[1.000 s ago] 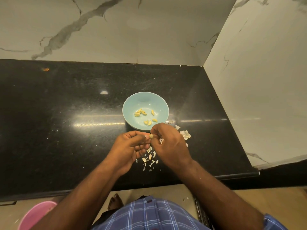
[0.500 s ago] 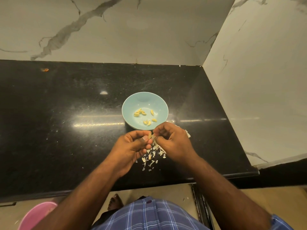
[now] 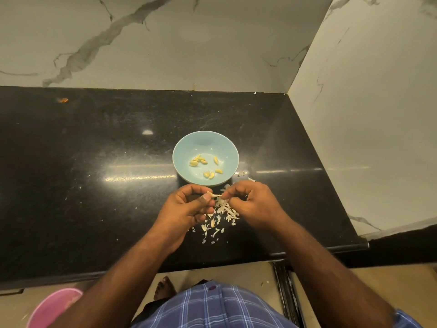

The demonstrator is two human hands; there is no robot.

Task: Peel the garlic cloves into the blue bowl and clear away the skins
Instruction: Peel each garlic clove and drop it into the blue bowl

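The blue bowl [image 3: 205, 158] sat on the black tabletop [image 3: 94, 185], with a scatter of peeled garlic cloves [image 3: 205, 165] lying in its bottom. Just on the near side of the bowl, both hands met over the tabletop. The left hand [image 3: 186, 209] had its thumb and fingers curled in, pinching one end of a garlic clove [image 3: 214, 195] with pale skin on it. The right hand [image 3: 254, 204] pinched the other end of the same piece with its fingertips, the remaining fingers curled under. Whether the skin had come free of the clove could not be told at this size.

Below the hands, nearer the person than the bowl, a pile of white garlic skins [image 3: 221, 217] lay spread on the tabletop, and a few more flakes [image 3: 243, 175] lay beside the bowl's right rim. Far left of the bowl, down on the floor, a pink tub [image 3: 50, 308] showed at the frame edge.
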